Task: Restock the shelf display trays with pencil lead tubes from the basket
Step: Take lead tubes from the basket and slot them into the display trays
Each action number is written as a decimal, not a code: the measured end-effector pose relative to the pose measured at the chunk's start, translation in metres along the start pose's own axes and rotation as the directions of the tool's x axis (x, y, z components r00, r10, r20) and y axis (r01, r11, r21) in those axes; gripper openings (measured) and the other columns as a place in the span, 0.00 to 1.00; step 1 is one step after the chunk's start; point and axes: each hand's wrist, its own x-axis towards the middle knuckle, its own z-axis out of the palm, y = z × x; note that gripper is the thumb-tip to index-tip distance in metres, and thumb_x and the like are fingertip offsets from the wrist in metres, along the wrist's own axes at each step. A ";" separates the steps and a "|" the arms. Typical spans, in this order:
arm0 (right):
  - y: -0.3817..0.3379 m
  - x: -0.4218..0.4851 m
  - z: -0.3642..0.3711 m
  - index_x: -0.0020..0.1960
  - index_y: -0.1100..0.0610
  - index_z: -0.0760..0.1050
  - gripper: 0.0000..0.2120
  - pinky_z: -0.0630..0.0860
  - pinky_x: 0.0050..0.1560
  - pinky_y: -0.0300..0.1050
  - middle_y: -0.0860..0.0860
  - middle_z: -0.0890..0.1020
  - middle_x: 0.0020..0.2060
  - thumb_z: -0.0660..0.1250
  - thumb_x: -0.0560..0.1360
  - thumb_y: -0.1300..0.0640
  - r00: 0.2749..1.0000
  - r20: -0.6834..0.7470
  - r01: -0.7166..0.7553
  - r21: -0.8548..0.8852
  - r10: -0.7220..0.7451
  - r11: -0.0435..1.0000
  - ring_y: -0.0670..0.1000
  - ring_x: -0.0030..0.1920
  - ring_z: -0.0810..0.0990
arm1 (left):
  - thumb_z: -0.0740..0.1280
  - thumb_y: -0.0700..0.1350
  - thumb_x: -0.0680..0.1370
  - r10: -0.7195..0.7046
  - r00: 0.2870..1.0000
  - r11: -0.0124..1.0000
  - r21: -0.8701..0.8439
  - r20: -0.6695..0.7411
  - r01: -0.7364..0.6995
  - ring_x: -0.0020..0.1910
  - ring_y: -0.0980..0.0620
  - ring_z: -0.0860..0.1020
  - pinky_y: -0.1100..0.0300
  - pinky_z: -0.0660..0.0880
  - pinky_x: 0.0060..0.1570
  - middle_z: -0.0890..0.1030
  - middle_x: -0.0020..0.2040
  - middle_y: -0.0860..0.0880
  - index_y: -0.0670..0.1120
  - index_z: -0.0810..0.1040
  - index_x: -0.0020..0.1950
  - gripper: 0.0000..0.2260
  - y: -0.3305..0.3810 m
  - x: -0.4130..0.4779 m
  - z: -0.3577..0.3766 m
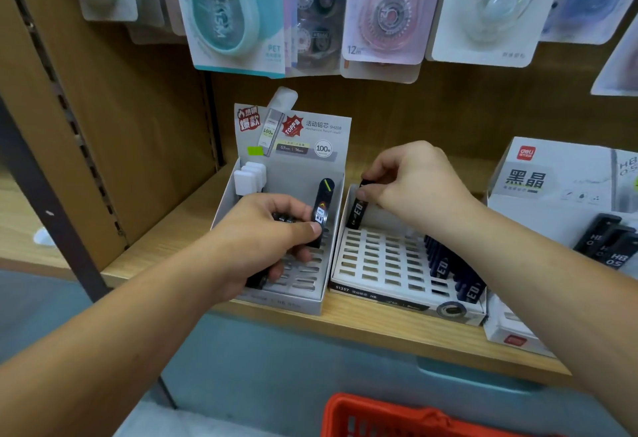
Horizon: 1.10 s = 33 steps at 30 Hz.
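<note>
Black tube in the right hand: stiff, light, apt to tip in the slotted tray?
Probably stiff: the black tube is straight though the right hand pinches only its top. Likely light: fingertips seem enough to hold it. Slim and tall, so tippy loose, but the white tray slots should hold it, like the seated row of tubes.

Black lead tube (322, 210) with white lettering and a yellow-green stripe; white tray (376, 257) patterned with rows of slots; grey tray (283, 302) with red badges; orange-red basket (379, 416); pale wood-grain shelf (165, 250).
</note>
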 end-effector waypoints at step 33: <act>-0.017 -0.040 -0.021 0.54 0.61 0.79 0.10 0.84 0.36 0.49 0.60 0.86 0.37 0.75 0.75 0.66 0.999 0.000 -0.030 0.670 0.040 0.742 0.56 0.35 0.87 | 0.75 0.38 0.77 0.205 0.977 0.974 -0.109 0.061 -0.197 0.32 0.52 0.78 0.61 0.67 0.22 0.80 0.36 0.48 0.43 0.83 0.55 0.08 0.027 -0.012 0.021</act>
